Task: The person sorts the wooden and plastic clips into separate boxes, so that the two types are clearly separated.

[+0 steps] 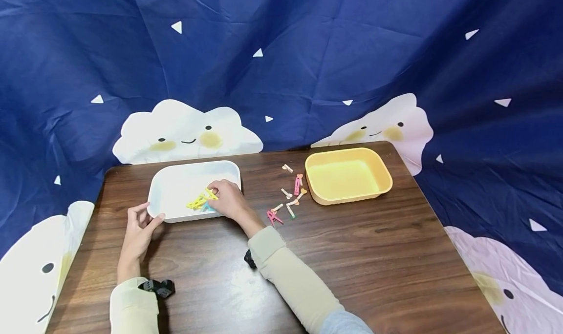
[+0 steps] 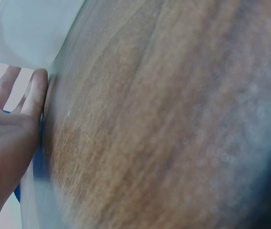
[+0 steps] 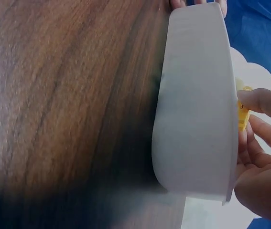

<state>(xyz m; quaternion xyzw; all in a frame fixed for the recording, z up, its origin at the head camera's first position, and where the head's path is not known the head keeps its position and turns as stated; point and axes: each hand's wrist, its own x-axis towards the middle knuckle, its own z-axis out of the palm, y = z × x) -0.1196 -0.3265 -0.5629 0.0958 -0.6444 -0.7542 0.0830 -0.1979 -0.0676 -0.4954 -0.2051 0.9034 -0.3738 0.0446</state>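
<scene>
A white plastic tub (image 1: 176, 177) sits on the left of the table. My left hand (image 1: 138, 231) holds its near left corner, thumb at the front wall and fingers along the left side. In the left wrist view, the fingers of that hand (image 2: 11, 114) reach the tub's wall (image 2: 30, 33). Over the tub's right part, my right hand (image 1: 228, 199) pinches a yellow clothespin (image 3: 243, 114) between thumb and fingers. More yellow clothespins (image 1: 196, 202) and a light blue one (image 1: 206, 207) lie in the tub beside the fingertips.
A yellow tub (image 1: 352, 175) stands at the back right. Between the tubs lie several small clips, a pink clothespin (image 1: 296, 185) and another pink clothespin (image 1: 273, 218). A blue cloth with clouds (image 1: 281, 55) hangs behind the wooden table (image 1: 374, 256).
</scene>
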